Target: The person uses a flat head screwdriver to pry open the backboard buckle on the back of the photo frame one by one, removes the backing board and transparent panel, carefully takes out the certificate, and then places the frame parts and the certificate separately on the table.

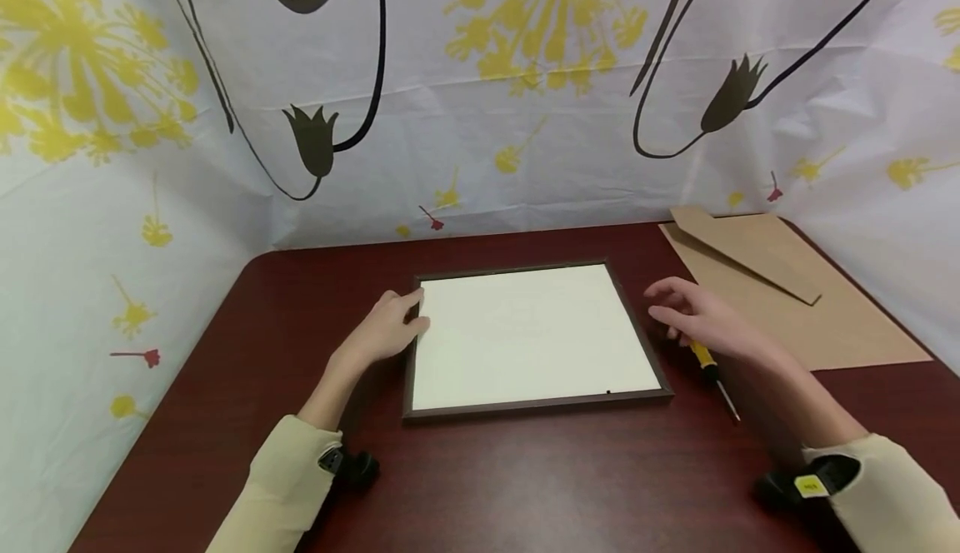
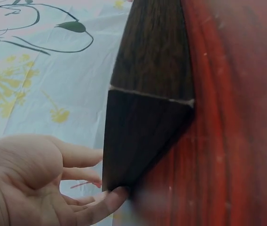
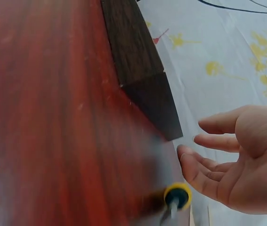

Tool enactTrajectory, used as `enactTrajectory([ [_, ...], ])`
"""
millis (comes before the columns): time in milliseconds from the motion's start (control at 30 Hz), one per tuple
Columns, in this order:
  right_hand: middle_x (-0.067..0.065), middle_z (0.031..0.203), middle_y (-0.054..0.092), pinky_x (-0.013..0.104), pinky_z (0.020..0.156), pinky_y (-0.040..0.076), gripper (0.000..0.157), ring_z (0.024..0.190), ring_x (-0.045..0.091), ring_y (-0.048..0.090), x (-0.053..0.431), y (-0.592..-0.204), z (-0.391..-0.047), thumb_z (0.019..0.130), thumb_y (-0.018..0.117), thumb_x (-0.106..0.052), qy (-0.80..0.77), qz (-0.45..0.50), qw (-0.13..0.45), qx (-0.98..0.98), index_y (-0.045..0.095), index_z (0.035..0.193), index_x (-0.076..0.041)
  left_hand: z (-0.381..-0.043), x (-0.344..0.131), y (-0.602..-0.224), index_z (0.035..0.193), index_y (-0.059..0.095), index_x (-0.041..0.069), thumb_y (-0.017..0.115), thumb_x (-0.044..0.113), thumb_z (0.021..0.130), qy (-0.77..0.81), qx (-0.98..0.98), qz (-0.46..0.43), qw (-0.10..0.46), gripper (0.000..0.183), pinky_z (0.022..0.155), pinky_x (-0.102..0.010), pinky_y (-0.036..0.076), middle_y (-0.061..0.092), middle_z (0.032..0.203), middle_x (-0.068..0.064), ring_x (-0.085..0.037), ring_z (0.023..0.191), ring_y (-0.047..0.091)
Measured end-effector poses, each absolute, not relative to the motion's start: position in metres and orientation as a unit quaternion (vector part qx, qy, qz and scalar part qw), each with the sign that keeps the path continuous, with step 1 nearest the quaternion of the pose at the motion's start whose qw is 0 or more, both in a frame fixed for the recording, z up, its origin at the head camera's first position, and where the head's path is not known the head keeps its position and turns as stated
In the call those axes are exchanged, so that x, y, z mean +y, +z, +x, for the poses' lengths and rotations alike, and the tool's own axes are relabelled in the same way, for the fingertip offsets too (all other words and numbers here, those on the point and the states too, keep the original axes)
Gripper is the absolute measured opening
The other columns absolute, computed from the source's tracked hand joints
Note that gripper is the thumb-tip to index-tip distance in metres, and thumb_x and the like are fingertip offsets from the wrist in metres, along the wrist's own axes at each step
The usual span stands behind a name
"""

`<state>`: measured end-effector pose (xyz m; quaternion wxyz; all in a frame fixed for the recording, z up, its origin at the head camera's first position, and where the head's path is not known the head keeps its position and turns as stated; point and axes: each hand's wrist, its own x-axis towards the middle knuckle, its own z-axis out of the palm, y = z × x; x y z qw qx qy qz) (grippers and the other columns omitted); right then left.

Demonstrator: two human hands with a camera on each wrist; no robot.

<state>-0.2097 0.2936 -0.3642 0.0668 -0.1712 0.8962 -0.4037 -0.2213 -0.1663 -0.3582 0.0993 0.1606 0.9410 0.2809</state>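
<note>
A picture frame [image 1: 536, 407] with a dark wood-look border and a white panel [image 1: 525, 336] lies flat on the dark red table. My left hand [image 1: 386, 326] holds its left side: the thumb reaches over the edge and, in the left wrist view, a fingertip [image 2: 119, 194] meets the lower edge of the dark side. My right hand [image 1: 697, 316] is off the frame's right side, fingers loosely bent, holding nothing. Beneath it on the table lies a screwdriver [image 1: 703, 355] with a yellow and black handle, its tip pointing toward me.
Brown cardboard [image 1: 840, 320] lies at the right back, with a folded strip [image 1: 742, 257] standing up from it. A white flower-patterned cloth [image 1: 480, 145] hangs behind and beside the table [image 1: 525, 486]. A small black speck [image 1: 608, 392] shows near the panel's lower right corner.
</note>
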Motion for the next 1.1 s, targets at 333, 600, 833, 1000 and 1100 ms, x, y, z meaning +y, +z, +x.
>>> enactTrajectory([
  [333, 0.01, 0.096, 0.06, 0.036, 0.064, 0.049, 0.055, 0.07, 0.02, 0.055, 0.264, -0.36, -0.231, 0.102, 0.063, -0.032, -0.325, -0.176, 0.089, 0.925, 0.047, 0.148, -0.007, -0.237, -0.165, -0.358, 0.157, 0.019, -0.008, 0.056, 0.036, 0.104, 0.273, 0.936, 0.149, 0.162, 0.078, 0.113, -0.058, 0.029, 0.028, 0.158, -0.029, -0.043, 0.149, 0.014],
  [600, 0.004, 0.063, 0.048, 0.044, 0.08, 0.041, 0.072, 0.085, 0.036, 0.056, 0.253, -0.369, -0.251, 0.102, 0.061, -0.04, -0.277, -0.215, 0.101, 0.931, 0.036, 0.155, 0.001, -0.238, -0.165, -0.359, 0.158, 0.012, -0.007, 0.062, 0.041, 0.1, 0.276, 0.932, 0.151, 0.177, 0.091, 0.112, -0.058, 0.03, 0.015, 0.159, -0.035, -0.045, 0.148, 0.017],
  [833, 0.032, 0.154, 0.033, 0.061, 0.102, 0.039, 0.091, 0.135, 0.052, 0.04, 0.251, -0.368, -0.257, 0.098, 0.062, -0.049, -0.266, -0.199, 0.139, 0.933, 0.019, 0.16, 0.001, -0.237, -0.168, -0.364, 0.159, 0.011, -0.003, 0.066, 0.043, 0.098, 0.29, 0.928, 0.149, 0.182, 0.094, 0.111, -0.058, 0.033, 0.01, 0.158, -0.035, -0.044, 0.145, 0.025],
  [1000, 0.033, 0.156, 0.029, 0.062, 0.108, 0.033, 0.1, 0.142, 0.05, 0.028, 0.248, -0.368, -0.258, 0.095, 0.065, -0.055, -0.248, -0.188, 0.155, 0.938, 0.014, 0.16, 0.001, -0.236, -0.169, -0.365, 0.16, 0.009, -0.002, 0.068, 0.044, 0.096, 0.296, 0.923, 0.155, 0.19, 0.099, 0.11, -0.057, 0.033, 0.008, 0.157, -0.035, -0.043, 0.144, 0.027],
  [1100, 0.034, 0.158, 0.022, 0.062, 0.108, 0.032, 0.102, 0.144, 0.05, 0.026, 0.247, -0.368, -0.257, 0.094, 0.067, -0.055, -0.24, -0.189, 0.155, 0.94, 0.014, 0.16, 0.001, -0.235, -0.17, -0.365, 0.16, 0.007, -0.001, 0.069, 0.045, 0.095, 0.296, 0.922, 0.157, 0.195, 0.101, 0.108, -0.055, 0.036, 0.01, 0.156, -0.034, -0.041, 0.139, 0.033],
])
